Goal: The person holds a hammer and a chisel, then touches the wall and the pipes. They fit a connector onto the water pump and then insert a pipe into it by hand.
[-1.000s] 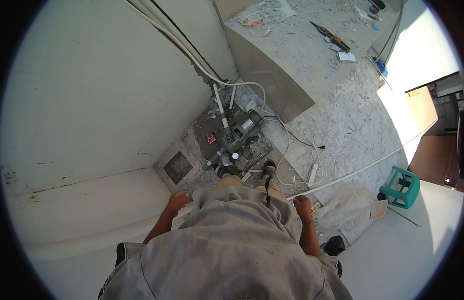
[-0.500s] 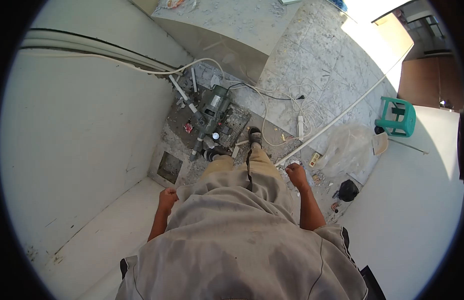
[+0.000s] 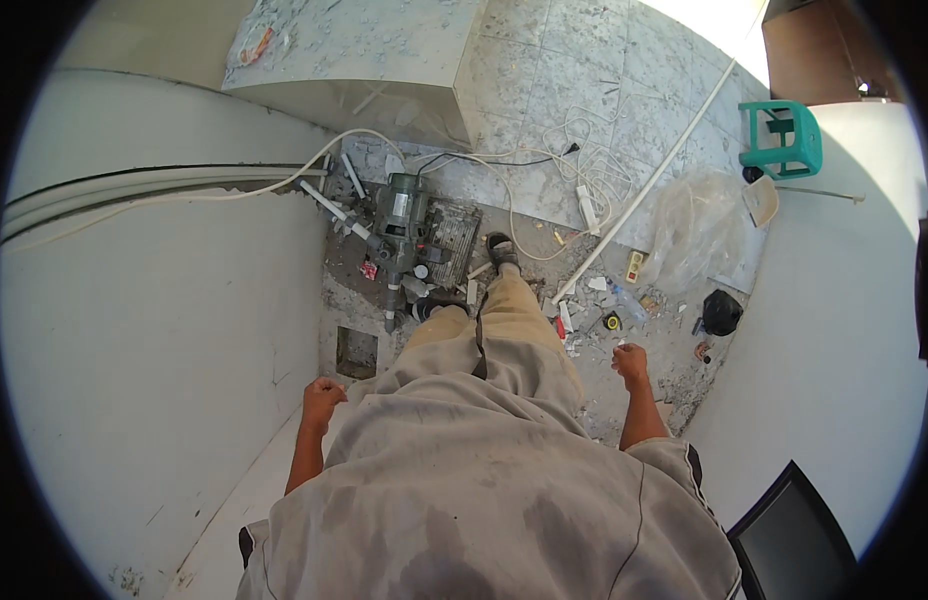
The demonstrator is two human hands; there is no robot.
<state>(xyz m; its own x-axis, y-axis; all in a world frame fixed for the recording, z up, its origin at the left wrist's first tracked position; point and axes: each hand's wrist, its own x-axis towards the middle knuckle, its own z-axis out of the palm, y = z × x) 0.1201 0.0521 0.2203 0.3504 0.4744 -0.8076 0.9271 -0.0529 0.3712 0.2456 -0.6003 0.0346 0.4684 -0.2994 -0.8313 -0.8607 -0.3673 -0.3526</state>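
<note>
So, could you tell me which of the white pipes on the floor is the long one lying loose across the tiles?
The long straight white plastic pipe, running diagonally past the green plastic stool; the short white pipes join the grey-green water pump.

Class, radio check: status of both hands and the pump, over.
Left hand fisted, empty. Right hand fisted, empty. Pump on floor ahead of feet, untouched. Rubble underfoot.

White walls (image 3: 154, 330), rubble-strewn grey tiled floor (image 3: 574, 90), a green plastic stool (image 3: 781, 138) in bright sunlight.
</note>
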